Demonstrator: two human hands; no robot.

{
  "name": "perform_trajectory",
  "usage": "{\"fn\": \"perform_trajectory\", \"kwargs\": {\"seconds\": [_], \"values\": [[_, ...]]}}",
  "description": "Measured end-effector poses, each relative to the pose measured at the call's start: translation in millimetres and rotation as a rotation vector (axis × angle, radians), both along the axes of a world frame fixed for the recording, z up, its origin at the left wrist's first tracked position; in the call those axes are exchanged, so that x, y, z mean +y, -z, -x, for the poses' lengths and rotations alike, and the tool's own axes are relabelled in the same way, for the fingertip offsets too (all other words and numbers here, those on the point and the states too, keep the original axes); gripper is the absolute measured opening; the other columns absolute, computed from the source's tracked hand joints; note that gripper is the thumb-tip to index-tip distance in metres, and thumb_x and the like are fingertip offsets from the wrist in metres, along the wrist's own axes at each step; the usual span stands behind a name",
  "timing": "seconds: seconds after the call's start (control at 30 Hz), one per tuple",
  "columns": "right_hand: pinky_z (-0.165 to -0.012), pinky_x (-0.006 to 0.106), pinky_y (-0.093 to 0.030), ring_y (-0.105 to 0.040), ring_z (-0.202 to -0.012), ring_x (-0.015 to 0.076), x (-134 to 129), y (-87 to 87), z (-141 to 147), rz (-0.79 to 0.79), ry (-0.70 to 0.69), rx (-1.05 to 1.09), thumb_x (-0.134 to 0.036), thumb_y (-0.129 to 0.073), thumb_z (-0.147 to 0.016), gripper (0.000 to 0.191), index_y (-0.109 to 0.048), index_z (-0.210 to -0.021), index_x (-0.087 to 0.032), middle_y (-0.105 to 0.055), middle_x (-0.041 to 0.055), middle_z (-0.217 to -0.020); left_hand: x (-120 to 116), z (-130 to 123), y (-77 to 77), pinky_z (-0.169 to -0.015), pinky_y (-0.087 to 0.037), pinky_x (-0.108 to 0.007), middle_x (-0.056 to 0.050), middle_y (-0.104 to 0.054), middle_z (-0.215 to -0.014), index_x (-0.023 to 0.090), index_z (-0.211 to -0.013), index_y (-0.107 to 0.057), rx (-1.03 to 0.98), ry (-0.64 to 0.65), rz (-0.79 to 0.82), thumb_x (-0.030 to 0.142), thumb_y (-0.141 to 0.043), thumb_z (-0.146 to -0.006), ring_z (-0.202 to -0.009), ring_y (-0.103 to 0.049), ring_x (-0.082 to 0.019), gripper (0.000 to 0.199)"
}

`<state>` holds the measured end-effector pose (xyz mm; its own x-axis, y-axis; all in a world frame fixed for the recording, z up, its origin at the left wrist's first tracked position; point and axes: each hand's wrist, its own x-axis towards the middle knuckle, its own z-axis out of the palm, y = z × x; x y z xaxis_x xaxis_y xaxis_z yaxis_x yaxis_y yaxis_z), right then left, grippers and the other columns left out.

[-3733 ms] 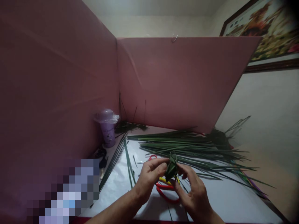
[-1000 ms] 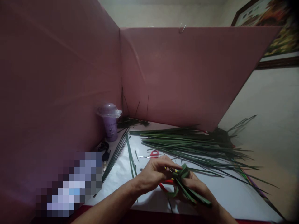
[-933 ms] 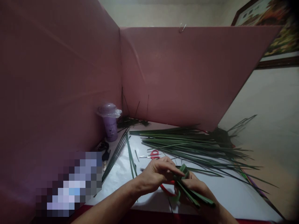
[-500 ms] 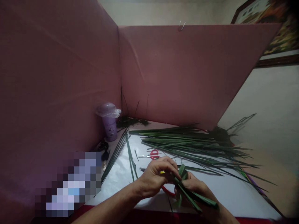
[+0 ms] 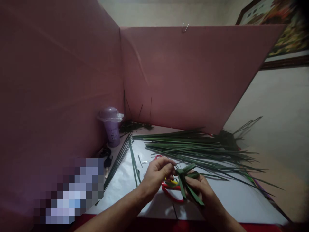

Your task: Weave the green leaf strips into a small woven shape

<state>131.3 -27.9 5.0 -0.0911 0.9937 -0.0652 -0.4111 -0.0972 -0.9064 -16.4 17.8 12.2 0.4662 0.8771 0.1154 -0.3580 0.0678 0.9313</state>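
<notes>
Both hands are at a folded, woven piece of green leaf strips, whose ends stick out in several directions. My right hand is closed on its right side, thumb on top. My left hand pinches with thumb and fingertips at its upper left, where a thin strip end seems to lie; the fingertips partly hide it. Below the hands lies a tool with red loop handles and yellow parts, partly covered. Small red-handled scissors show just behind my left hand.
Long green leaves lie in a bundle across the back of the white table covering. More strips lie at left. A purple cup with a domed lid stands in the corner by the pink partitions. Dark keys lie nearby.
The woven piece has turned in my right hand, its long ends now pointing more downward. My left hand has moved slightly left and up from its centre, uncovering more of the red-handled tool.
</notes>
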Motion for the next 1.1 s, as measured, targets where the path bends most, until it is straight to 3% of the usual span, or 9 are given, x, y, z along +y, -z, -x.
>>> {"fn": "perform_trajectory", "kwargs": {"seconds": [0.2, 0.3, 0.4, 0.53, 0.63, 0.77, 0.93, 1.1], "values": [[-0.049, 0.022, -0.037, -0.048, -0.053, 0.0115, 6.1, 10.8, -2.7, -0.098, 0.16, -0.213, -0.035, -0.065, -0.072, 0.019, -0.063, -0.069, -0.017, -0.062, 0.0011, -0.062, 6.2, 2.3, 5.3, -0.057, -0.042, -0.025, -0.006, -0.057, -0.078, 0.011, -0.097, -0.054, -0.021, 0.12, 0.121, 0.049, -0.048, -0.079, -0.065, -0.056, -0.013, 0.043], [-0.058, 0.023, -0.042, -0.055, -0.062, 0.0137, 7.2, 15.3, -3.7, -0.136, 0.228, -0.29, -0.034, -0.067, -0.07, 0.017, -0.063, -0.071, -0.017, -0.064, 0.0008, -0.066, 5.4, 2.3, 7.9, -0.057, -0.042, -0.025, -0.004, -0.055, -0.081, 0.014, -0.1, -0.051, 0.005, 0.129, 0.093, 0.039, -0.062, -0.071, -0.066, -0.055, -0.013, 0.04], [-0.055, 0.023, -0.042, -0.055, -0.058, 0.0136, 8.0, 19.7, -3.1, -0.127, 0.245, -0.343, -0.036, -0.069, -0.067, 0.021, -0.062, -0.071, -0.016, -0.063, 0.0007, -0.061, 5.2, 0.4, 10.1, -0.058, -0.041, -0.023, -0.002, -0.055, -0.081, 0.015, -0.1, -0.05, 0.065, 0.08, 0.034, 0.021, -0.073, -0.058, -0.067, -0.054, -0.011, 0.048], [-0.047, 0.022, -0.041, -0.052, -0.051, 0.0127, 10.7, 29.4, -4.4, -0.103, 0.223, -0.412, -0.043, -0.064, -0.071, 0.029, -0.061, -0.067, -0.015, -0.061, 0.0019, -0.056, 5.4, -2.1, 9.7, -0.058, -0.041, -0.023, 0.0, -0.055, -0.075, 0.013, -0.096, -0.051, 0.141, 0.023, 0.041, 0.009, -0.067, -0.052, -0.065, -0.052, -0.011, 0.047], [-0.056, 0.024, -0.045, -0.058, -0.062, 0.0153, 11.2, 32.2, -5.9, -0.191, 0.237, -0.455, -0.041, -0.061, -0.074, 0.025, -0.062, -0.077, -0.016, -0.065, 0.0034, -0.069, 4.8, -2.6, 8.1, -0.055, -0.04, -0.023, 0.0, -0.055, -0.073, 0.013, -0.096, -0.051, 0.172, 0.024, 0.056, 0.006, -0.06, -0.051, -0.061, -0.051, -0.011, 0.046], [-0.066, 0.024, -0.046, -0.059, -0.074, 0.0165, 6.7, 23.6, -3.9, -0.295, 0.285, -0.505, -0.035, -0.064, -0.073, 0.021, -0.061, -0.086, -0.019, -0.065, 0.0027, -0.079, 3.6, -3.2, 8.9, -0.049, -0.037, -0.02, 0.001, -0.054, -0.071, 0.013, -0.097, -0.05, 0.209, 0.033, 0.017, 0.003, -0.053, -0.051, -0.056, -0.049, -0.009, 0.047], [-0.06, 0.023, -0.045, -0.056, -0.065, 0.0146, 2.8, 15.4, -1.4, -0.216, 0.288, -0.384, -0.035, -0.065, -0.072, 0.018, -0.063, -0.076, -0.018, -0.063, 0.0017, -0.07, 3.1, -3.5, 10.0, -0.047, -0.035, -0.02, 0.0, -0.056, -0.073, 0.013, -0.099, -0.049, 0.2, 0.066, 0.004, 0.004, -0.054, -0.053, -0.054, -0.049, -0.008, 0.048], [-0.063, 0.026, -0.045, -0.057, -0.067, 0.0156, 7.9, 14.0, -2.2, -0.051, 0.122, -0.032, -0.032, -0.062, -0.075, 0.017, -0.064, -0.077, -0.015, -0.063, 0.0033, -0.071, 3.5, -2.4, 8.6, -0.045, -0.033, -0.02, 0.0, -0.056, -0.069, 0.013, -0.099, -0.049, 0.156, 0.101, 0.039, 0.008, -0.06, -0.052, -0.051, -0.048, -0.008, 0.048]]}}
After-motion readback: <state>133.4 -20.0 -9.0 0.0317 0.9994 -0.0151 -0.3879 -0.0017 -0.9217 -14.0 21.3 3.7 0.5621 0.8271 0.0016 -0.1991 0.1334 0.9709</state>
